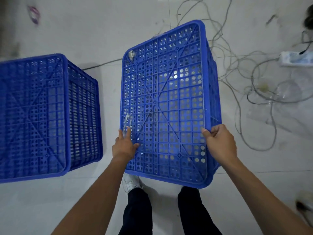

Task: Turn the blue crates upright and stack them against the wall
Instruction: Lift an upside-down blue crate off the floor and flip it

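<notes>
Lying under the hands: pale glossy floor tiles (94, 31) with thin grout lines.
Held crate: blue perforated crate (162, 102), base facing up, between both hands.
Left hand (124, 146): fingers fairly straight, laid on the base's left edge.
Right hand (220, 141): fingers curled round the base's right rim, thumb on top.
Left of the left hand: second blue crate (33, 116), also base up, apart from the first.
Right of the right hand: tangled grey cables (254, 92), with a power strip (295, 58) beyond.
Below the left hand: white shoe (131, 182) under the crate's near rim.
Open room: tiles run between the crates and ahead of the left hand.
</notes>
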`<action>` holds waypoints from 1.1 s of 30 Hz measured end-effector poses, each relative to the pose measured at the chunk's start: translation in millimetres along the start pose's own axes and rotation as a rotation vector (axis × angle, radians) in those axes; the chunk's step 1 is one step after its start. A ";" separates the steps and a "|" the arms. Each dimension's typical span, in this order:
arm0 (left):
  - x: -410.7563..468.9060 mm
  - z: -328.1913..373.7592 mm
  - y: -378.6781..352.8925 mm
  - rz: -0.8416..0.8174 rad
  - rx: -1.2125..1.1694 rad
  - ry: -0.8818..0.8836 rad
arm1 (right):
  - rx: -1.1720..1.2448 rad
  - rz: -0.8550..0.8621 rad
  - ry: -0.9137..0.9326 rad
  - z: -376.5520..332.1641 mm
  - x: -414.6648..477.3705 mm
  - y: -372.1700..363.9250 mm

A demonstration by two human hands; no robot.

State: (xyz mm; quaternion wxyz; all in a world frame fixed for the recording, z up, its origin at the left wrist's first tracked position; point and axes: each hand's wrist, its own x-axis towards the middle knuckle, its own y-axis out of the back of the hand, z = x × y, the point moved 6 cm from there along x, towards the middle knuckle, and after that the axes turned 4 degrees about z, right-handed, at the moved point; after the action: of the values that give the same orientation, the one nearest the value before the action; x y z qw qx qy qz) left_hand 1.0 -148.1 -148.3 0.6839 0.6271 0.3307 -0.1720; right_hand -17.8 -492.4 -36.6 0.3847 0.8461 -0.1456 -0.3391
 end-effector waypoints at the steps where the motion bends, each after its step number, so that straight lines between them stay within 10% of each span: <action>1: -1.1 2.5 2.5 -0.011 -0.033 -0.014 | 0.004 0.000 0.015 -8.4 -5.2 -1.2; 14: -95.9 31.8 122.4 0.122 -0.765 -0.364 | 0.045 -0.314 0.102 -124.5 -71.2 -87.5; 23: -72.5 -25.5 126.3 0.132 -0.814 -0.087 | 0.276 -0.610 0.144 -170.3 -84.1 -137.5; 30: -49.9 -76.0 114.9 0.182 -0.750 0.011 | 0.253 0.174 0.093 -116.9 -45.6 -82.8; 33: -43.5 -87.7 107.5 0.151 -0.725 0.029 | 0.171 0.235 0.017 -79.4 -25.8 -77.4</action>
State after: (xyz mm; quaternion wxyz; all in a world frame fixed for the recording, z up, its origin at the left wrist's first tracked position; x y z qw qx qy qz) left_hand 18.7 -54.1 -38.8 0.8677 0.3690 0.3327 0.0164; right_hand 16.8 -384.3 -45.1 0.3494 0.8557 -0.2689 -0.2710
